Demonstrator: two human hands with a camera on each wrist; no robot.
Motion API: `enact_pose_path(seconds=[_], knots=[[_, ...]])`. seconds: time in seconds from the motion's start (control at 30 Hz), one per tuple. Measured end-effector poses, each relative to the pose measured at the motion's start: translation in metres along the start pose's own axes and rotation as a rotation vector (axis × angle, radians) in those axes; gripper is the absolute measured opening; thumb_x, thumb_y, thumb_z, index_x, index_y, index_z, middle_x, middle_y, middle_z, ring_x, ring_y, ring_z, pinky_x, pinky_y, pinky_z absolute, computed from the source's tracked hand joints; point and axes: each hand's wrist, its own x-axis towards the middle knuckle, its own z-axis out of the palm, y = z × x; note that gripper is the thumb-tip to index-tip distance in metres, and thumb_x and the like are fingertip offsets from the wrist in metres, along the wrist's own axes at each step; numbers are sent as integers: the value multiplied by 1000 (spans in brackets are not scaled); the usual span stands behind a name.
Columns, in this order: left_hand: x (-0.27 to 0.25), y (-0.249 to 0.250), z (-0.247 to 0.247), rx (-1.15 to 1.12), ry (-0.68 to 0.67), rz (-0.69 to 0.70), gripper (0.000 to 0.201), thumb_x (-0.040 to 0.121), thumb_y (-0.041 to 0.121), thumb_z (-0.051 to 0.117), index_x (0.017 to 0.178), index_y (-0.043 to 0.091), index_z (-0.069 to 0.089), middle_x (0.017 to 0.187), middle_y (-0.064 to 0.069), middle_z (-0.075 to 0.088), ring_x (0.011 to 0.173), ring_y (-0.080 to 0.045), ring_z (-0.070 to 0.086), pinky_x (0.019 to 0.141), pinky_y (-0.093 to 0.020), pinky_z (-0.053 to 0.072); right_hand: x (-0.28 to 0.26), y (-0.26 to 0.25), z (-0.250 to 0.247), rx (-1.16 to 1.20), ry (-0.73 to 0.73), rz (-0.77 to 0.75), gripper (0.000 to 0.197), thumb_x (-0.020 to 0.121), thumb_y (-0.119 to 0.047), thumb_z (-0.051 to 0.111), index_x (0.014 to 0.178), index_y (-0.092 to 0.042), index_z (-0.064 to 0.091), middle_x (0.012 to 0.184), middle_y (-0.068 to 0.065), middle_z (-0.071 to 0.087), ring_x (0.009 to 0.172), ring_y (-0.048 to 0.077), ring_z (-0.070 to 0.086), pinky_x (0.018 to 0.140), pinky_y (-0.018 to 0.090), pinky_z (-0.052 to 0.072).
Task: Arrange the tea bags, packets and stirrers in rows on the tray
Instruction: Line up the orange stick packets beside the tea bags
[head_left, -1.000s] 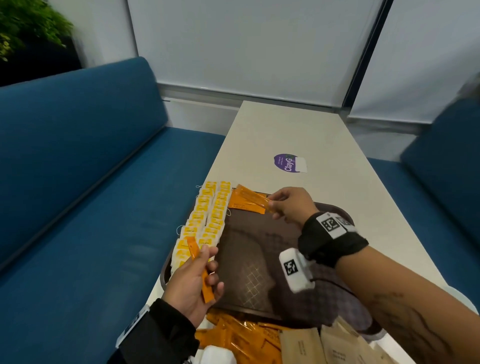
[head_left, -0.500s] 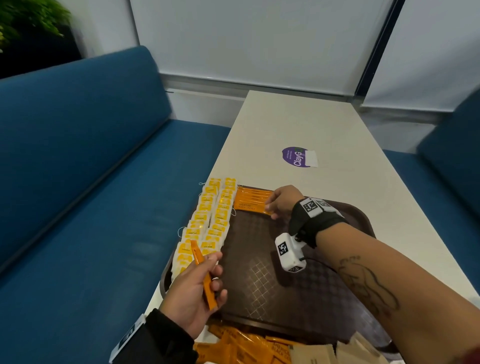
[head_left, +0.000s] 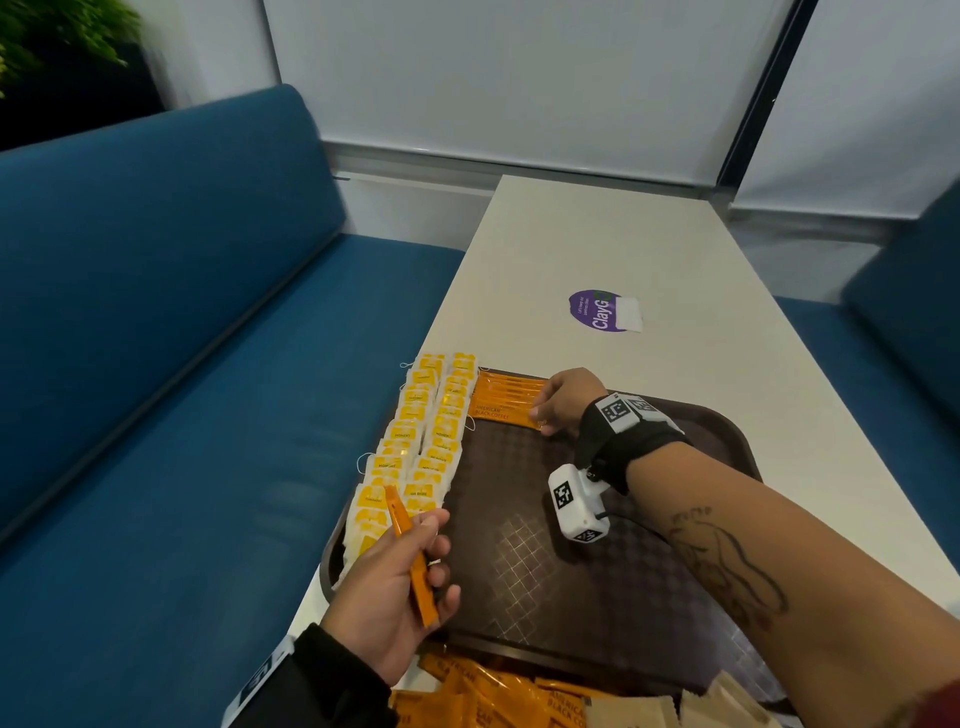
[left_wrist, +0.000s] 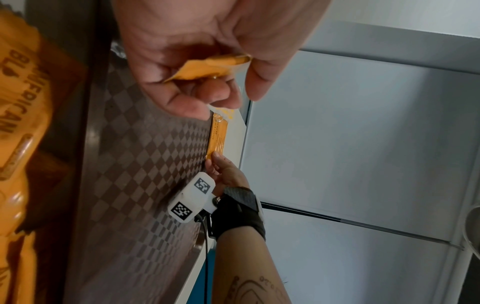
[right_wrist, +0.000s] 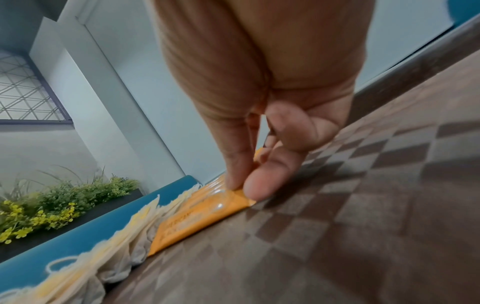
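Note:
A brown checkered tray (head_left: 597, 571) lies on the white table. Two rows of yellow tea bags (head_left: 423, 441) run along its left edge. Several orange coffee packets (head_left: 506, 397) lie side by side at the tray's far edge. My right hand (head_left: 541, 420) pinches the right end of the nearest packet (right_wrist: 194, 220) between thumb and forefinger, low on the tray (right_wrist: 337, 226). My left hand (head_left: 426, 561) hovers at the tray's near left corner and grips one orange stick packet (head_left: 410, 556), pinched in curled fingers (left_wrist: 207, 67).
A heap of loose orange packets (head_left: 498, 696) and brown paper packets (head_left: 675, 712) lies on the table in front of the tray. A purple sticker (head_left: 597, 309) sits farther up the table (head_left: 675, 249). Blue benches (head_left: 182, 415) flank both sides.
My right hand has lowered its orange packet from the air onto the tray's far edge beside the others. My left hand keeps its packet and has barely moved.

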Motion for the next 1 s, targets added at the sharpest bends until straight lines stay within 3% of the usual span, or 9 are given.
enact_pose_path(seconds=[0.07, 0.13, 0.27, 0.43, 0.63, 0.7, 0.77, 0.83, 1.0], knots=[[0, -1, 0, -3, 2, 0, 22, 93, 24, 53, 109, 11, 61, 67, -3, 54, 54, -12, 46, 48, -26, 47, 3, -2, 2, -60, 9, 21, 12, 82, -8, 72, 79, -10, 60, 80, 7, 69, 75, 18, 68, 88, 33, 54], [0, -1, 0, -8, 1, 1, 22, 93, 24, 53, 109, 11, 61, 67, -3, 54, 54, -12, 46, 50, -27, 47, 6, -2, 3, -114, 35, 43, 14, 82, -14, 73, 92, -9, 65, 92, 7, 73, 87, 17, 70, 94, 35, 51], [-2, 0, 0, -9, -1, 17, 21, 93, 22, 52, 107, 10, 62, 71, -4, 55, 57, -13, 48, 55, -30, 49, 10, -1, 4, -226, 75, 50, 29, 80, -24, 74, 104, -8, 68, 97, 5, 73, 96, 18, 68, 96, 35, 49], [-5, 1, 4, -19, -8, 26, 20, 93, 21, 51, 103, 9, 63, 71, -6, 59, 58, -15, 53, 57, -34, 54, 12, 1, 5, -186, 64, 53, 29, 81, -21, 73, 104, -6, 64, 95, 7, 74, 92, 17, 70, 96, 36, 50], [-8, 4, 3, -22, -7, 70, 29, 96, 29, 46, 97, 7, 65, 68, -8, 65, 63, -19, 58, 70, -42, 54, 5, 6, -1, -183, 75, -21, 31, 79, -26, 76, 98, -4, 67, 97, 11, 71, 94, 24, 67, 93, 38, 51], [-8, 5, 3, 18, -11, 113, 36, 96, 35, 41, 96, 10, 66, 75, -7, 65, 68, -19, 58, 73, -41, 52, -6, 3, -5, -153, 94, -87, 25, 78, -25, 76, 89, -5, 66, 94, 12, 68, 91, 23, 64, 87, 35, 52], [-9, 5, 4, 63, -17, 157, 41, 95, 41, 37, 95, 14, 68, 87, -7, 64, 76, -18, 57, 75, -38, 49, -29, -2, -7, -82, 66, -170, 20, 79, -22, 76, 72, -10, 61, 80, 9, 63, 74, 18, 59, 66, 28, 49], [-11, 6, 8, 95, -26, 194, 45, 95, 45, 32, 94, 19, 69, 95, -6, 63, 86, -18, 55, 75, -35, 45, -61, -7, -6, -2, -28, -234, 23, 79, -21, 76, 67, -15, 57, 67, 3, 58, 58, 12, 52, 51, 22, 42], [-19, 4, 21, 67, -80, 220, 51, 95, 49, 25, 99, 21, 68, 98, -5, 67, 91, -18, 60, 76, -33, 46, -146, -13, 4, -55, -307, -453, 21, 76, -24, 79, 77, -17, 59, 67, -7, 60, 53, 0, 54, 48, 14, 43]])
